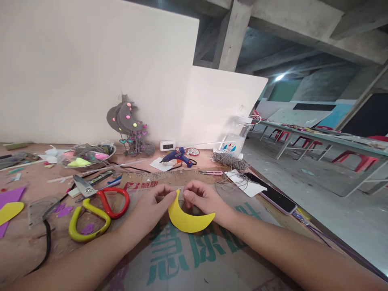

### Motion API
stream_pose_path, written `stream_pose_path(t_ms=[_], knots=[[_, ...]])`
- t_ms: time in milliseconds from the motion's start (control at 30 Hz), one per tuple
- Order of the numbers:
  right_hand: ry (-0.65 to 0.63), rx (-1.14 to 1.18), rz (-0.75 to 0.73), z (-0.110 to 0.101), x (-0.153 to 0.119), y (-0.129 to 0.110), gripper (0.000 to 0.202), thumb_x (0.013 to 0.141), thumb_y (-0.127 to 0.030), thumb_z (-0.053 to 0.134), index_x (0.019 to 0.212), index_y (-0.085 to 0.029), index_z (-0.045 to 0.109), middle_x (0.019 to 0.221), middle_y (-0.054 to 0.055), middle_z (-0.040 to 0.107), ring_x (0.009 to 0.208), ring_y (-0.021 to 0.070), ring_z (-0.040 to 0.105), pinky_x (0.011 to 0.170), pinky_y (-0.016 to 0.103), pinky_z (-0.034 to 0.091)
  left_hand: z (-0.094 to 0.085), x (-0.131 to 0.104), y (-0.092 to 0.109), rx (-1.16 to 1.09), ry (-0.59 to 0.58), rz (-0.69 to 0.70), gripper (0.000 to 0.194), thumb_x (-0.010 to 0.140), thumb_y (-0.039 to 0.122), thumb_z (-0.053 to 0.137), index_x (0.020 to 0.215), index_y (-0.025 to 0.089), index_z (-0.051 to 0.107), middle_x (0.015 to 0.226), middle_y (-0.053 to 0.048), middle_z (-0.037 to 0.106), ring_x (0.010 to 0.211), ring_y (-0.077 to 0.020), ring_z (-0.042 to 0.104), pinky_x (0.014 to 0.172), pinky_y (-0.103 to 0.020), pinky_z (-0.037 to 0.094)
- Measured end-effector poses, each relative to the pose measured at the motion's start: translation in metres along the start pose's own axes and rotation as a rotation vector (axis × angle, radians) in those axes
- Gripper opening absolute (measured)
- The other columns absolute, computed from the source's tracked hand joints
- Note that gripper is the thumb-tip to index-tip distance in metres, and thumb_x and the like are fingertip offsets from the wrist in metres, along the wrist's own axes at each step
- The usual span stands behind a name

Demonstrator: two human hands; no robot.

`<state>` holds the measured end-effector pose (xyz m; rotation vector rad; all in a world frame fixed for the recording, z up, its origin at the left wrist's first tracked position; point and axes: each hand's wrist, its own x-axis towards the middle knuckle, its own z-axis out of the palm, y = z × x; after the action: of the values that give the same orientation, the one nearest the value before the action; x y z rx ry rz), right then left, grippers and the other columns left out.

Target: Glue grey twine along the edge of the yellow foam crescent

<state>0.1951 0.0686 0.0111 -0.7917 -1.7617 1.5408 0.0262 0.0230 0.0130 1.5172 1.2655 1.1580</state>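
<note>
Hands (157, 203) (204, 198) nearly meet, left pinching crescent (190, 223); bowl (113, 151) holds pink pieces (101, 156)

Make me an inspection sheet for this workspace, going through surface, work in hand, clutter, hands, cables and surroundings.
Surface: pinkish tabletop, partly under a printed covering.
Work in hand: yellow crescent, one tip pointing up; no tear seen.
Clutter: scissors and a bowl of coloured pieces at left; glue gun ahead; grey cord and phone at right.
Hands: left hand pinches the upper tip in its fingers; right hand close beside it, grip unclear.
Cables: black cable curving at lower left; both ends unclear.
Surroundings: white partition behind; more tables and red stools beyond, to the right.
</note>
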Motion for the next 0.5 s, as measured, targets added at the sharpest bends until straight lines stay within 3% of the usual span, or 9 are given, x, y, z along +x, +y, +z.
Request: stream_pose_path(t_ms=[167, 267, 367, 500], knots=[[-0.038, -0.063, 0.034, 0.004, -0.002, -0.001, 0.026, 0.073, -0.041, 0.061, 0.078, -0.016, 0.055, 0.062, -0.002, 0.055, 0.053, 0.0081, 0.049, 0.054, 0.022, 0.04, 0.0, 0.001, -0.003, -0.037, -0.007, -0.003, 0.028, 0.077, 0.043, 0.052, 0.079, 0.017, 0.062, 0.073, -0.002, 0.064, 0.067, -0.0146, 0.057, 0.059, -0.023, 0.044], [0.015, -0.292, -0.054, -0.006, 0.003, -0.013, 0.021, 0.079, -0.037, 0.054, 0.079, -0.016, 0.058, 0.065, 0.0, 0.057, 0.059, 0.0107, 0.053, 0.058, 0.024, 0.042, 0.0, 0.002, -0.006, -0.066, 0.002, -0.014, 0.029, 0.075, 0.045, 0.054, 0.077, 0.017, 0.06, 0.07, 0.0, 0.061, 0.064, -0.013, 0.054, 0.055, -0.021, 0.042], [0.111, -0.706, -0.188, -0.039, 0.014, -0.026, 0.016, 0.082, -0.028, 0.051, 0.085, -0.016, 0.061, 0.082, 0.004, 0.063, 0.078, 0.0152, 0.057, 0.071, 0.027, 0.044, 0.001, 0.002, -0.009, -0.091, 0.006, -0.027, 0.03, 0.076, 0.046, 0.052, 0.08, 0.017, 0.059, 0.067, 0.0, 0.058, 0.058, -0.0111, 0.05, 0.052, -0.02, 0.038], [0.225, -1.288, -0.206, -0.097, 0.026, -0.02, 0.03, 0.083, -0.015, 0.045, 0.11, -0.014, 0.059, 0.111, 0.012, 0.06, 0.099, 0.0205, 0.056, 0.086, 0.032, 0.041, 0.001, 0.003, -0.011, -0.077, -0.009, -0.049, 0.031, 0.075, 0.047, 0.053, 0.082, 0.017, 0.058, 0.065, 0.001, 0.055, 0.054, -0.0099, 0.047, 0.048, -0.019, 0.036]])
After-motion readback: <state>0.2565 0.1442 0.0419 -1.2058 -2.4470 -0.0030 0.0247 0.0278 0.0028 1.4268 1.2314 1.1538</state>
